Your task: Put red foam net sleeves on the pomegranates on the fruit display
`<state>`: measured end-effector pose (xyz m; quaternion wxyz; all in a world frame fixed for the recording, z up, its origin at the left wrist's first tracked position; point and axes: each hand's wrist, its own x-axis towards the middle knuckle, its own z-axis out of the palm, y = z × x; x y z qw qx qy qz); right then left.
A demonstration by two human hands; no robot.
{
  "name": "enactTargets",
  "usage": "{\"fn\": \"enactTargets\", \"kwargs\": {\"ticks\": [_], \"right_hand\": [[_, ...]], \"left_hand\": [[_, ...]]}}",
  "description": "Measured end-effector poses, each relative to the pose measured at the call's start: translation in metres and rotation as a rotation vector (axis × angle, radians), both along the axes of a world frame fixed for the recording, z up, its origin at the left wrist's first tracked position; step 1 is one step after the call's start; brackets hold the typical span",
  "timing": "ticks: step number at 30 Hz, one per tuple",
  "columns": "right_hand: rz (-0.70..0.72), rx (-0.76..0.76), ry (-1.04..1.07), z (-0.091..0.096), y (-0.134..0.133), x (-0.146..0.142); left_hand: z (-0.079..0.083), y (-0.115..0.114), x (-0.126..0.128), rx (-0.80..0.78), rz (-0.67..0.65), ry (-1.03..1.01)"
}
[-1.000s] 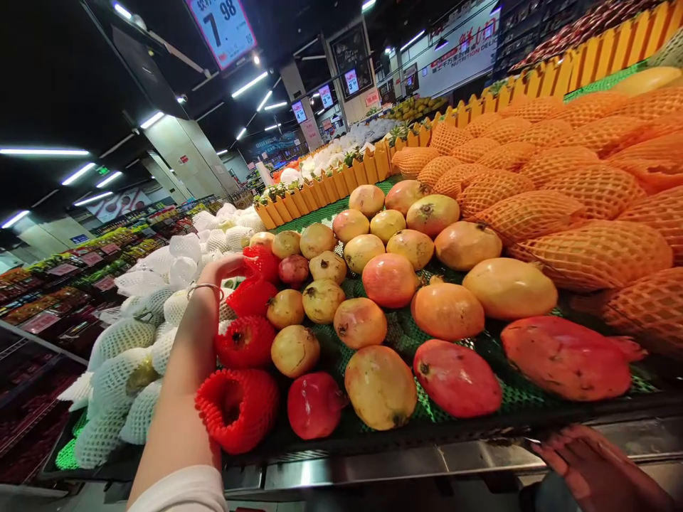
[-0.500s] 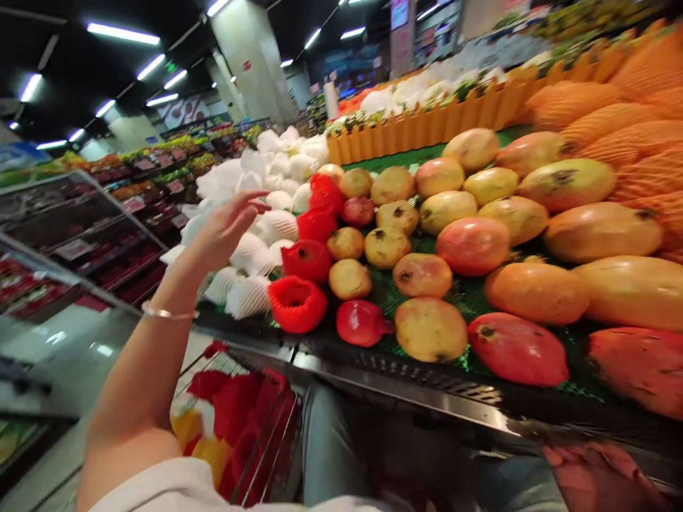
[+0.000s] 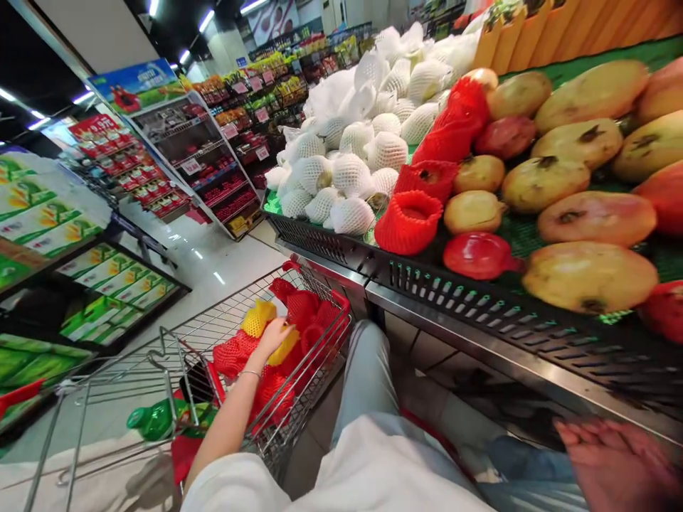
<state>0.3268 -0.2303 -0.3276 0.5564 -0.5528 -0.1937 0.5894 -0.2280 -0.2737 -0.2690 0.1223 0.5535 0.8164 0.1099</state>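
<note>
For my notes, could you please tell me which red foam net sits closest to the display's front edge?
The front-most red foam net; the other red nets lie further back along the row.

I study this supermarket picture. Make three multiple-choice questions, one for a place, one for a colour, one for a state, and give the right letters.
1. Where is the left hand? A on a shelf; B in the cart; C on the floor.
2. Which nets lie in the cart? A white and blue; B a red net and a yellow net; C green only.
3. How is the fruit pile on the display? A bare; B cut; C wrapped in white mesh.

1 B: its fingers rest on the yellow net. 2 B: both colours show around the hand. 3 C: mesh covers each fruit.
</note>
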Motion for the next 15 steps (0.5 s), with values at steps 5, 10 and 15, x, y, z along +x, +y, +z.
{"fn": "enactTargets", "kwargs": {"ticks": [5,10,15], "right_hand": [[-0.099,0.101,0.08,0.054,-0.027,-0.049],[-0.09,0.12,0.047,0.037,-0.036,-0.041],[-0.026,0.293,-0.076,0.027,-0.036,-0.039]], "left_hand": [[-0.022,0.023,0.027,-0.132,-0.101,0.055],[0.025,0.072,0.028,-0.101,-0.147,0.119],[0.115,0.098,0.061,0.129,-0.318,0.011]]}}
